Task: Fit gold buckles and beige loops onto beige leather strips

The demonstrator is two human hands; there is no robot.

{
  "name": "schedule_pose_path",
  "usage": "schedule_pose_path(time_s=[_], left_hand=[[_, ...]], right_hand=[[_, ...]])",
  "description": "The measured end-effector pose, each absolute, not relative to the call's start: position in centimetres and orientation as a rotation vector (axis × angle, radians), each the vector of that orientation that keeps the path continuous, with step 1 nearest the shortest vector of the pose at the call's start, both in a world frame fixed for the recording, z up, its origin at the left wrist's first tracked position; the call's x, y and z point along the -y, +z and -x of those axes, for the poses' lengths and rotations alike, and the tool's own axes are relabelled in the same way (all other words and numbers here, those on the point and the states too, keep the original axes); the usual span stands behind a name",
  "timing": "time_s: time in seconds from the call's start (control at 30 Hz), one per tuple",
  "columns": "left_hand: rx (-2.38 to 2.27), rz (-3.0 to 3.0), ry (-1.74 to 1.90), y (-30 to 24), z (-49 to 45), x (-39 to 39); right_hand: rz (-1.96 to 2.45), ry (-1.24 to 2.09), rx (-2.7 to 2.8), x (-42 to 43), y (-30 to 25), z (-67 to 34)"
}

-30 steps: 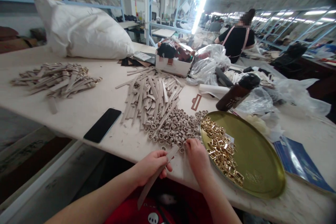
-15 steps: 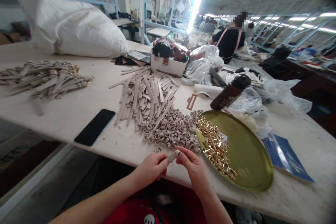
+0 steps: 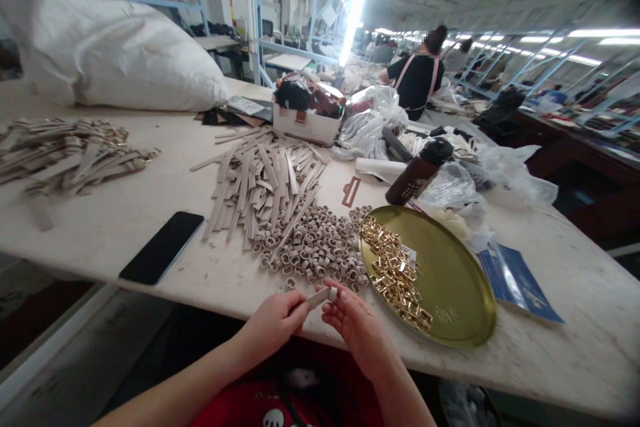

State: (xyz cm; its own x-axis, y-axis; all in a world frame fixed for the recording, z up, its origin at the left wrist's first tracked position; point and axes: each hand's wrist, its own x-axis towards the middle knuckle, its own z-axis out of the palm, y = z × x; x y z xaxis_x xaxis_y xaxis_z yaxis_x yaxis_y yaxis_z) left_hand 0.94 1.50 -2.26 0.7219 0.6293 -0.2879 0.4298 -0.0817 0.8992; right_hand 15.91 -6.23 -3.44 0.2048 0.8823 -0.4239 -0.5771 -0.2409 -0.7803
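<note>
My left hand is closed on a beige strap strip at the table's front edge. My right hand pinches a small beige loop onto the strip's tip. Just beyond lie a heap of beige loops, a pile of beige strips, and a round gold tray with several gold buckles.
A black phone lies to the left, with another strip pile and a big white sack behind. A brown bottle, plastic bags, a white box and a blue booklet are to the right. A person in black works far off.
My right hand left the loop heap with a loop and met the strip's tip. Both hands drew together at the table's edge. The view shifted right.
</note>
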Motion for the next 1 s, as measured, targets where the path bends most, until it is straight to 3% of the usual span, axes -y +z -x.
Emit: schedule_pose_path(time_s=[0.6,0.77,0.9,1.0], left_hand=[[-0.814,-1.983,0.074,-1.3,-1.6,-1.4],[-0.71,-1.673,-0.049,-1.1,-1.6,-0.9],[-0.692,-1.523,0.09,-2.0,-1.8,-1.0],[-0.662,-1.533,0.162,-2.7,-2.0,-1.5]], right_hand=[[1.451,1.098,0.936,7.0,-4.3,-16.0],[1.418,1.131,0.65,6.7,-4.3,-15.1],[1.346,1.207,0.784,6.8,-4.7,-14.5],[1.568,0.926,1.161,7.1,-4.2,-17.1]])
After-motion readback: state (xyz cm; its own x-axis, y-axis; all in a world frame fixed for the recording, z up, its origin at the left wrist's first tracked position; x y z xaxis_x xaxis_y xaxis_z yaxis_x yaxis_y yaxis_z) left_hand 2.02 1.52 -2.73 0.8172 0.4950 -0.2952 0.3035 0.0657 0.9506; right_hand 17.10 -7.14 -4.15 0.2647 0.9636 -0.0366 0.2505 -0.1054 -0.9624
